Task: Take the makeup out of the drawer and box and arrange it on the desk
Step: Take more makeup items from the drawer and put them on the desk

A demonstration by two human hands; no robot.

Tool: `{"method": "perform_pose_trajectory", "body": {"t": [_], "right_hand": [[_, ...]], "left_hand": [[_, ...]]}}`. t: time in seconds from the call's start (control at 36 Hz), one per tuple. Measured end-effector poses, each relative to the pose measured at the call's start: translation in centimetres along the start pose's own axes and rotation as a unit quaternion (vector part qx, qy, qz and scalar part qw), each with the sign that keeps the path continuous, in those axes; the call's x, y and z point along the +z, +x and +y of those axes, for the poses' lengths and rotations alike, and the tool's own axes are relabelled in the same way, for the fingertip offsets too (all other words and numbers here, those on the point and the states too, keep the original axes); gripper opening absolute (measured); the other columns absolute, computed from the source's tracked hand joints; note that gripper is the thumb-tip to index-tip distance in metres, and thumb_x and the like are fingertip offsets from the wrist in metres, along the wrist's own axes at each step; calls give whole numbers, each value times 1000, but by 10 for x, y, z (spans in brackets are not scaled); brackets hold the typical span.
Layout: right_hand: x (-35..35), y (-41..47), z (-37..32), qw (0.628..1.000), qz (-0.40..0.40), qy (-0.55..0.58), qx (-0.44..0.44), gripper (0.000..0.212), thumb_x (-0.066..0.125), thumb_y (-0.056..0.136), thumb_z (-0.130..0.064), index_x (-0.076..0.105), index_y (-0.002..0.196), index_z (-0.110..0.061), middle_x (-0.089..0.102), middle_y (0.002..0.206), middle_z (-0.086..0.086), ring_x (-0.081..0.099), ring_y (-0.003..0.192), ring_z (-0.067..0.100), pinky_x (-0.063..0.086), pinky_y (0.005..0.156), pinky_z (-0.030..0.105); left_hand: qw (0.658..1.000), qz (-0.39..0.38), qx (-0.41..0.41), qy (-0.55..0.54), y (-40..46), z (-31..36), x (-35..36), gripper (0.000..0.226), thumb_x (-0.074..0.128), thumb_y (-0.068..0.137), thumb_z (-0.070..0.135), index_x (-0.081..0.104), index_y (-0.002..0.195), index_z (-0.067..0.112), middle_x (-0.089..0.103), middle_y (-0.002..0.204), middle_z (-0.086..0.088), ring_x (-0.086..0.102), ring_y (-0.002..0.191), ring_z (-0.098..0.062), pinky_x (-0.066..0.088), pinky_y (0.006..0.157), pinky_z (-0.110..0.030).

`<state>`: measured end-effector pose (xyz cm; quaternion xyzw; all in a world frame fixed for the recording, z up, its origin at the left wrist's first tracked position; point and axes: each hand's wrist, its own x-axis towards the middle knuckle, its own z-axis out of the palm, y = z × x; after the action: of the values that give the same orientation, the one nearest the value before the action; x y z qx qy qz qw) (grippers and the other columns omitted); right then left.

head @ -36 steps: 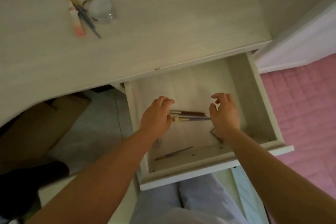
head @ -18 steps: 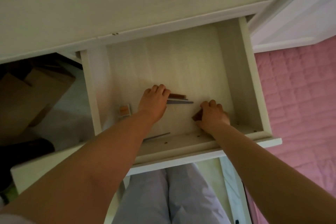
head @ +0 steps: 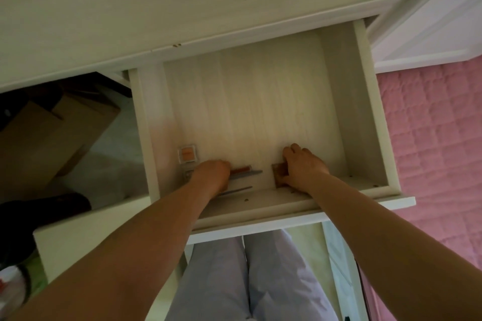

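Cardboard box [head: 52,133] under the desk, pink quilt [head: 438,143] at right

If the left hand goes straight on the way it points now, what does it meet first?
Probably nothing soon: the left hand points toward the back of the drawer, over bare floor. The orange compact lies just left of that line, though depth is unclear.

Inside the drawer [head: 339,101], near its front wall: compact [head: 187,154] leftmost, pencils [head: 246,171] right of it, palette [head: 278,174] further right (partly covered).
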<state>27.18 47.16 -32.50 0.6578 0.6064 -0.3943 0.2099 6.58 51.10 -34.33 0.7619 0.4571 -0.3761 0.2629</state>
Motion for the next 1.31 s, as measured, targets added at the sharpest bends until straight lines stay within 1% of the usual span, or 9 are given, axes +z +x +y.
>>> {"method": "perform_pose_trajectory", "body": {"t": [0.17, 0.44, 0.67, 0.78, 0.86, 0.94, 1.11, 1.19, 1.31], "right_hand": [[1, 2, -5, 999, -9, -28, -27, 48, 58, 88, -34, 43, 128, -13, 34, 131, 7, 46, 111, 25, 46, 87, 36], [7, 5, -13, 997, -70, 11, -15, 29, 51, 93, -26, 53, 120, -15, 56, 120, 8, 55, 106, 24, 44, 83, 32], [0, -16, -25, 983, -54, 173, 31, 31, 45, 97, -25, 48, 122, -7, 57, 119, 14, 55, 105, 28, 42, 86, 31], [-11, -26, -39, 954, -16, 294, 57, 25, 46, 95, -18, 49, 117, -6, 58, 105, 12, 54, 87, 22, 44, 68, 26], [-28, -34, -55, 885, 37, 455, 86, 24, 42, 96, -11, 50, 117, -6, 60, 99, 12, 55, 77, 21, 42, 55, 24], [-52, -45, -76, 845, 107, 520, 72, 17, 40, 98, -13, 50, 112, -11, 61, 99, 8, 57, 74, 17, 44, 59, 26], [-123, -61, -124, 734, 351, 581, 27, 23, 40, 99, -14, 48, 119, -8, 60, 112, 13, 55, 88, 23, 41, 68, 27], [-164, -54, -152, 724, 367, 584, -25, 37, 39, 99, -16, 39, 135, -22, 58, 121, 10, 58, 99, 24, 45, 75, 27], [-221, -38, -200, 717, 311, 615, -99, 52, 39, 98, -6, 29, 142, -32, 60, 107, 4, 57, 77, 13, 48, 61, 16]], "left_hand": [[996, -59, 47, -41, -16, -16, 13, 28, 47, 96, 29, 60, 116, 14, 60, 122, -10, 58, 108, -26, 46, 94, -35], [991, -114, 40, -50, -16, -19, 7, 23, 47, 95, 22, 64, 108, 14, 63, 110, -8, 60, 96, -23, 44, 83, -30], [985, -166, 20, -51, -38, -24, -3, 30, 41, 97, 29, 61, 104, 9, 58, 95, -9, 53, 79, -18, 40, 74, -27], [985, -160, 22, -56, -60, -23, -18, 30, 39, 98, 25, 60, 106, 5, 56, 92, -10, 53, 80, -21, 39, 72, -28], [986, -96, 18, -133, -79, -23, -34, 28, 43, 97, 26, 51, 115, 6, 59, 107, -14, 59, 93, -26, 41, 76, -31], [961, -8, -1, -278, -94, -32, -50, 26, 45, 96, 27, 45, 116, 10, 57, 99, -11, 59, 82, -25, 45, 69, -35], [825, 206, -46, -525, -118, -68, -107, 16, 44, 98, 26, 48, 99, 11, 50, 69, -1, 47, 54, -12, 43, 51, -27], [778, 277, -76, -559, -122, -95, -146, 15, 44, 97, 26, 48, 97, 12, 49, 70, 1, 48, 57, -12, 41, 53, -23], [762, 340, -113, -539, -118, -136, -190, 20, 44, 98, 25, 52, 104, 7, 52, 78, -3, 50, 65, -17, 38, 56, -25]]}}
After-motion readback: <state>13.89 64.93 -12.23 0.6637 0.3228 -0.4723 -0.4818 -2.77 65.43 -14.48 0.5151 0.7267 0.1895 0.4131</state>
